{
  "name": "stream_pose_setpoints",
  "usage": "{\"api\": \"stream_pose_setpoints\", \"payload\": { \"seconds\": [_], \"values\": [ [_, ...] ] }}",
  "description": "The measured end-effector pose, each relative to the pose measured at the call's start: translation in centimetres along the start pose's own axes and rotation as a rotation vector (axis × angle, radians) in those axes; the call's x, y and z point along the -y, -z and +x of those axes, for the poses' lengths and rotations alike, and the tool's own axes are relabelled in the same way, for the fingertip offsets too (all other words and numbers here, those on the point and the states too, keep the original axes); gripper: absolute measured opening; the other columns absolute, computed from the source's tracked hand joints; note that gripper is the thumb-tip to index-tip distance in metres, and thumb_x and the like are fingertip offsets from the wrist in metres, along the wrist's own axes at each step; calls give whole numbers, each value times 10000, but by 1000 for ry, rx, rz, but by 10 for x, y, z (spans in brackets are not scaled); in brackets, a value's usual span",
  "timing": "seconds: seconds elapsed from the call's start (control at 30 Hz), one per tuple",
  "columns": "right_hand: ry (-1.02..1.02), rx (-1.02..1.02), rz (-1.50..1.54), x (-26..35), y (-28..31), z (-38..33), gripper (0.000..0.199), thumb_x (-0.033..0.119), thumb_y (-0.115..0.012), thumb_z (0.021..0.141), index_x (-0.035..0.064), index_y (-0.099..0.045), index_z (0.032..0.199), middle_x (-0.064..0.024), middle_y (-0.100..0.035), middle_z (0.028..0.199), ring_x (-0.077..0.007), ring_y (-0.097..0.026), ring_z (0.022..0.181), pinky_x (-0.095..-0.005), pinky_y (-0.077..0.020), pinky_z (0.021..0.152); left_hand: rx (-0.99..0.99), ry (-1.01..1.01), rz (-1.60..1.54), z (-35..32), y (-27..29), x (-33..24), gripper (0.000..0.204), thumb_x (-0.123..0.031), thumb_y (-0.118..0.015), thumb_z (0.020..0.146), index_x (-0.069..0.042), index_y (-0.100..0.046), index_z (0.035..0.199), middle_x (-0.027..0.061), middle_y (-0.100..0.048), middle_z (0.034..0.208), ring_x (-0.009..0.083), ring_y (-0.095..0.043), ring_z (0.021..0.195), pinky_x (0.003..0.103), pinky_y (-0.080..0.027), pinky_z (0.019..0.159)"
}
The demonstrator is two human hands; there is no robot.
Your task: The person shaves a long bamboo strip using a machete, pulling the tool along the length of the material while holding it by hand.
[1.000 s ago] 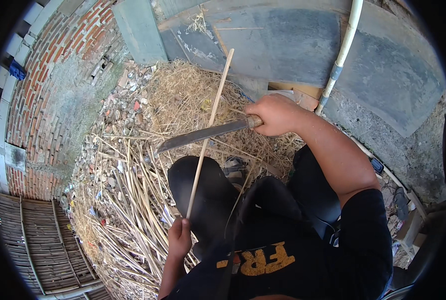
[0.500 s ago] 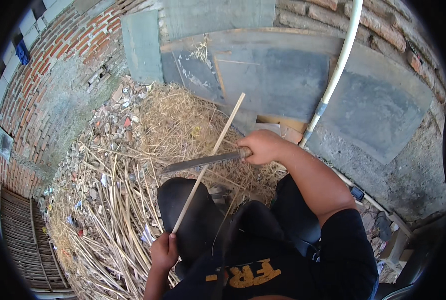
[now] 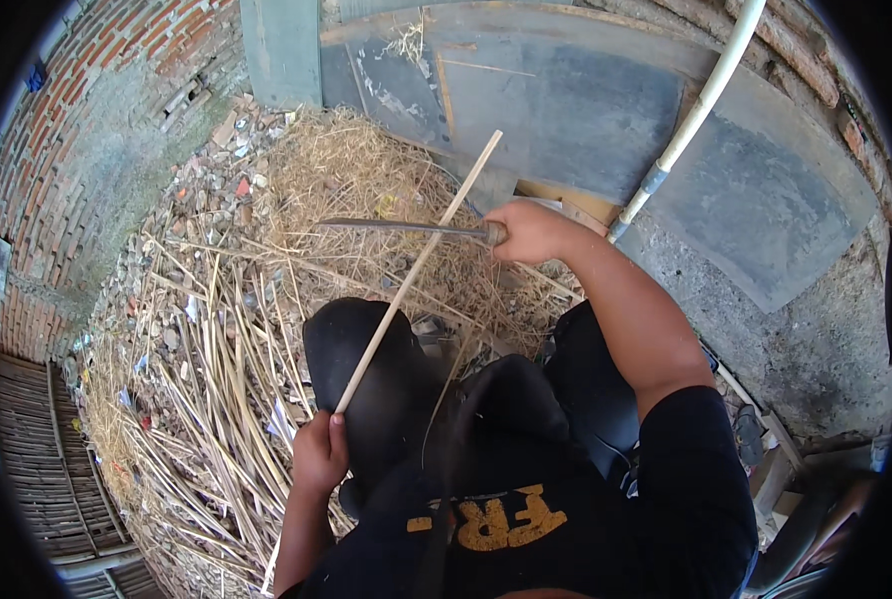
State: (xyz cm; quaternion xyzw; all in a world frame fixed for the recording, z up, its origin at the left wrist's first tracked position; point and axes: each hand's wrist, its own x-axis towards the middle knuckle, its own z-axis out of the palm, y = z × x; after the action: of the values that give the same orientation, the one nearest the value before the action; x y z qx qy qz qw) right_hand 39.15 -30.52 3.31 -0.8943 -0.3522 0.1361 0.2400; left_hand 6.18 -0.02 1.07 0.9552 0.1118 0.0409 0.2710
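My left hand point(image 3: 320, 451) is closed around the lower end of a pale, thin bamboo strip point(image 3: 398, 298), which slants up and to the right across my left knee. In my right hand point(image 3: 532, 232) is the handle of a long machete point(image 3: 396, 227), its blade pointing left. Seen nearly edge-on, the blade crosses the strip in its upper part; the strip passes in front of it. Whether blade and strip touch I cannot tell. My dark-clad knees point(image 3: 366, 349) are bent beneath the strip.
Many split bamboo strips point(image 3: 231, 389) lie on the ground at the left. Beyond them is a heap of pale shavings point(image 3: 346, 170) with rubble point(image 3: 216, 180) beside it. Grey boards point(image 3: 566, 120) lean on the wall, crossed by a white pipe point(image 3: 706, 100). A slatted bamboo panel point(image 3: 36, 449) stands far left.
The machete blade has turned from a broad-side view to nearly edge-on and sits higher along the strip. The whole view has tilted downward slightly. Both hands keep their hold.
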Motion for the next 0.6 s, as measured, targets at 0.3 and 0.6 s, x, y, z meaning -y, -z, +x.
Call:
{"api": "stream_pose_setpoints", "payload": {
  "seconds": [0.3, 0.6],
  "values": [
    [-1, -42, 8, -8, -8, 9, 379, 294, -750, 779, 29, -683, 1041, -198, -640, 750, -360, -650, 740, -448, -502, 706, 54, 36, -125, 3, -1, 14, 402, -234, -485, 1035, -7, -462, 705, 208, -496, 573, 399, -511, 521, 463, -377, 517],
    [47, 47, 20, 34, -5, -6, 234, 244, -726, 773, 57, -680, 905, -168, -671, 795, -358, -659, 789, -452, -508, 719, 179, 124, -322, 4, 9, 26, 457, -303, -483, 1056, -7, -479, 709, 80, -466, 552, 134, -401, 536, 358, -359, 505]
  ]
}}
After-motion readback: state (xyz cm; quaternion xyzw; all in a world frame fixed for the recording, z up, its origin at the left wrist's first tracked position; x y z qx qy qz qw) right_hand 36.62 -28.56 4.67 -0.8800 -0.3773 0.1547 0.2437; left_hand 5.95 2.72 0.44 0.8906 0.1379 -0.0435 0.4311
